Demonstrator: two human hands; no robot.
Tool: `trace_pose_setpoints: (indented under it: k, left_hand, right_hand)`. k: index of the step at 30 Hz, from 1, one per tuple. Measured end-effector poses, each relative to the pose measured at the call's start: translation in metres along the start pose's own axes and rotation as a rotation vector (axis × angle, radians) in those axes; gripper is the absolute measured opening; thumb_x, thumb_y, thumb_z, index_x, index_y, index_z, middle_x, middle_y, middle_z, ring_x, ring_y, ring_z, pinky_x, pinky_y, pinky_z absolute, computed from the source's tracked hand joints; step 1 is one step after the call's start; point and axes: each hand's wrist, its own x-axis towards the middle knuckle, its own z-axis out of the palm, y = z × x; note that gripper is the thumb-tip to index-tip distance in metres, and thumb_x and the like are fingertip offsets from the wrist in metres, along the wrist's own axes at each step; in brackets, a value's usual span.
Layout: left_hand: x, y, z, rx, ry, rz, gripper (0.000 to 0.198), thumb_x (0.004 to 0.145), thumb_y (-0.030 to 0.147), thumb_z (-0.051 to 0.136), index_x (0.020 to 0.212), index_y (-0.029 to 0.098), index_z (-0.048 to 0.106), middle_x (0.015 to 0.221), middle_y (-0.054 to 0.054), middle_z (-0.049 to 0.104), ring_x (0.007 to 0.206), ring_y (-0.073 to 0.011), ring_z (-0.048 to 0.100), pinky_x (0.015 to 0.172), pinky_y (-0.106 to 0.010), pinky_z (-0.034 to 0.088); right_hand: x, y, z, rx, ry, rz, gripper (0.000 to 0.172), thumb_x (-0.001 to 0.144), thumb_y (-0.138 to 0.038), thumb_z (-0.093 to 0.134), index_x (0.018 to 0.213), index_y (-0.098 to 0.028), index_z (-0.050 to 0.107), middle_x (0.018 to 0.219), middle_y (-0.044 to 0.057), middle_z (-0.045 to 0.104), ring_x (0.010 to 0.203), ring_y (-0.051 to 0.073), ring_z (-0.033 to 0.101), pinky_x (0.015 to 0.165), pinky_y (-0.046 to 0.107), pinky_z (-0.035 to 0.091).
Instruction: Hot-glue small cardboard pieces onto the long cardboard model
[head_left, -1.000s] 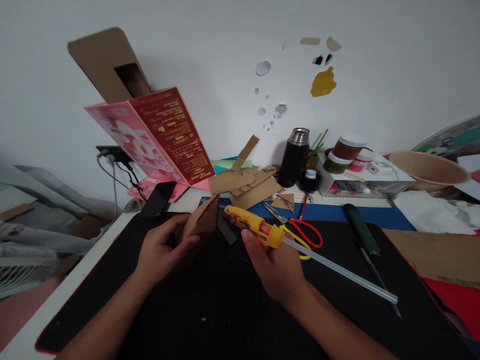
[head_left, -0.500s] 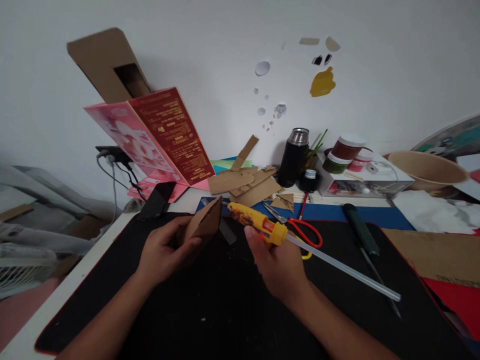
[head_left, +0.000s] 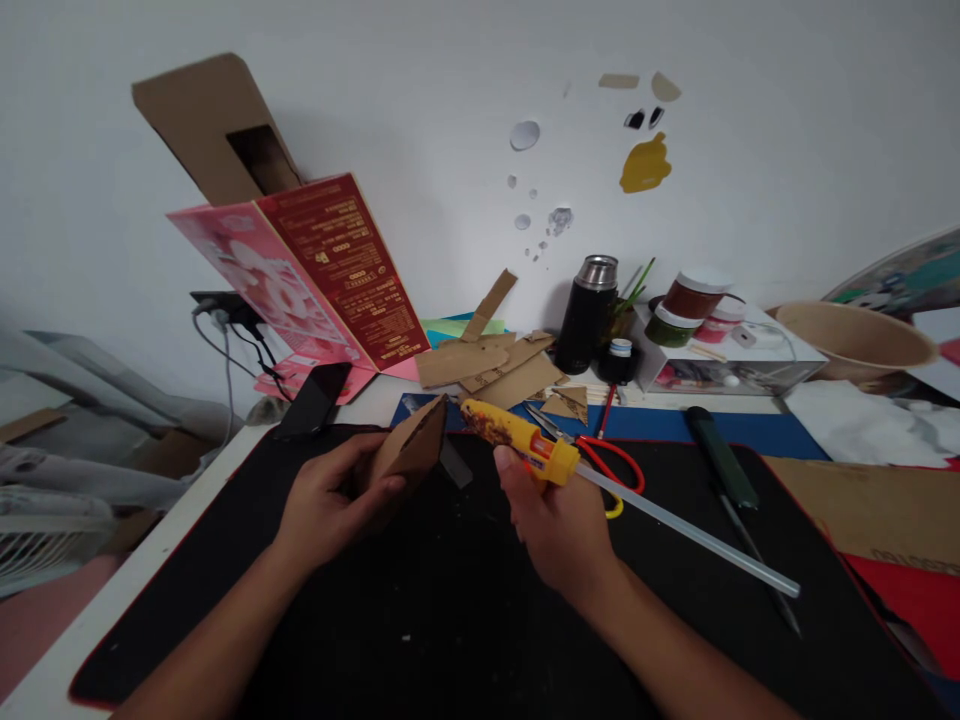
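Observation:
My left hand [head_left: 330,500] is closed around a folded piece of brown cardboard [head_left: 411,448], thumb on its near face and the fingers partly hidden behind it. A yellow hot glue gun [head_left: 517,440] is gripped in my right hand [head_left: 562,520], its nozzle pointing left towards the top corner of the cardboard. A long clear glue stick [head_left: 697,535] sticks out of the gun's back end. Behind the glue gun lie scissors [head_left: 615,462] with red and yellow handles, partly covered by my right hand.
A black mat [head_left: 420,620] covers the desk. Cardboard scraps [head_left: 517,370], a black thermos [head_left: 587,315] and a clear-fronted box [head_left: 735,375] with paint jars stand along the back. A dark green-handled tool [head_left: 720,460] lies right; a phone [head_left: 315,400] and a pink-red box [head_left: 337,270] are left.
The glue gun has shifted slightly to the right, so its nozzle is a little farther from the cardboard's corner. My left hand and the cardboard are almost still.

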Motion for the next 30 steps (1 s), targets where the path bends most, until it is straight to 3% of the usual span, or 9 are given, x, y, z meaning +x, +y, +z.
trace_pose_setpoints:
  k: [11,20,30]
  left_hand:
    - [-0.0009,-0.0023,-0.0003,-0.001,0.04,-0.006,0.037,0.085,0.054,0.069,0.105,0.023,0.075,0.089,-0.004,0.083,0.071,-0.0237,0.076,0.062,-0.03,0.059]
    - [-0.0008,-0.0044,-0.0013,0.009,0.074,-0.053,0.039,0.084,0.056,0.068,0.104,0.024,0.075,0.093,-0.005,0.084,0.075,-0.0249,0.077,0.067,-0.032,0.06]
    - [-0.0017,-0.0088,-0.0013,0.009,0.127,-0.056,0.042,0.084,0.057,0.069,0.106,0.021,0.074,0.096,-0.005,0.084,0.08,-0.0252,0.078,0.07,-0.031,0.06]
  right_hand:
    - [0.0009,-0.0014,-0.0004,-0.008,-0.03,-0.024,0.04,0.103,-0.04,0.056,0.067,-0.023,0.065,0.041,-0.006,0.045,0.04,0.015,0.055,0.046,0.025,0.046]
    - [-0.0013,0.0,0.0011,-0.154,-0.034,-0.161,0.034,0.103,-0.036,0.054,0.076,-0.023,0.07,0.061,0.002,0.07,0.055,0.019,0.068,0.056,0.028,0.053]
    - [-0.0031,0.0013,0.0039,-0.171,-0.051,-0.209,0.032,0.102,-0.032,0.055,0.073,-0.024,0.067,0.055,-0.001,0.062,0.049,0.016,0.06,0.053,0.028,0.048]
